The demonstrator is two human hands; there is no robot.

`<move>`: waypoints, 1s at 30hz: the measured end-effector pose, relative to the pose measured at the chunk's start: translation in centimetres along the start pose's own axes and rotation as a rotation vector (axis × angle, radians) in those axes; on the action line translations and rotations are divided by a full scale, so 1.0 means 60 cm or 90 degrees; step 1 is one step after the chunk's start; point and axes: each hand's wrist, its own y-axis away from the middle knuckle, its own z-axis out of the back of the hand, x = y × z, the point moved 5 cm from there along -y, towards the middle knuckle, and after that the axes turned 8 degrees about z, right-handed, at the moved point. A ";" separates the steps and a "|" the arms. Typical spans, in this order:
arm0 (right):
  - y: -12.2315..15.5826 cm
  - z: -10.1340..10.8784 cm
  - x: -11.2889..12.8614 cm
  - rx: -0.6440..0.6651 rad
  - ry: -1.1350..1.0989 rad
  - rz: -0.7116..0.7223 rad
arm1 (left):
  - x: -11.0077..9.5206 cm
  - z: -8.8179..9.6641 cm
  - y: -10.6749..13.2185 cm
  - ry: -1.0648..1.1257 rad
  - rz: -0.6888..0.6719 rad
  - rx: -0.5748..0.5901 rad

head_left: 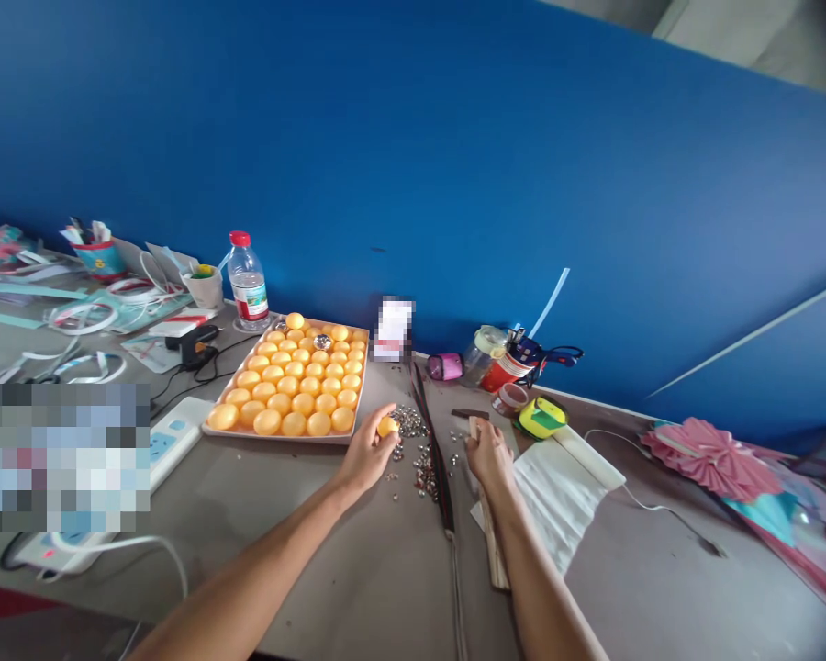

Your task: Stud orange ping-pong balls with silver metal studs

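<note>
An orange ping-pong ball (387, 426) is pinched between the fingertips of my left hand (368, 452), just left of a pile of small shiny silver pieces (407, 421). More such pieces lie beside a dark strap-like strip (439, 468) running down the table. My right hand (490, 455) is wrapped round the pale wooden handle of what looks like a hammer (496, 551), whose dark head shows beyond my fingers. To the left, a shallow tray (210, 432) holds rows of orange balls, with a silver piece (322, 341) on top of them.
A water bottle (249, 294) and power strips (172, 439) are at the left. A purple roll-like object (445, 366), a clear jar (485, 353), a red pen cup (507, 369) and a yellow-green tape measure (542, 418) line the blue wall. White cloth (557, 496) lies right of my forearm.
</note>
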 end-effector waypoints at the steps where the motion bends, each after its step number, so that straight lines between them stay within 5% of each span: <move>1: 0.000 0.001 0.000 0.001 0.005 0.000 | 0.000 0.000 0.000 -0.010 0.003 0.001; 6: 0.000 0.011 -0.006 -0.050 0.033 0.006 | -0.005 0.001 0.000 -0.069 -0.003 0.010; 11: 0.004 0.017 0.013 -0.130 0.051 0.120 | -0.007 0.002 0.000 -0.081 -0.028 0.001; 25: 0.045 -0.006 0.123 0.072 -0.070 0.429 | -0.017 0.002 0.004 -0.120 -0.054 -0.015; 30: 0.041 0.002 0.119 0.010 -0.199 0.444 | -0.024 0.005 0.005 -0.152 -0.056 -0.035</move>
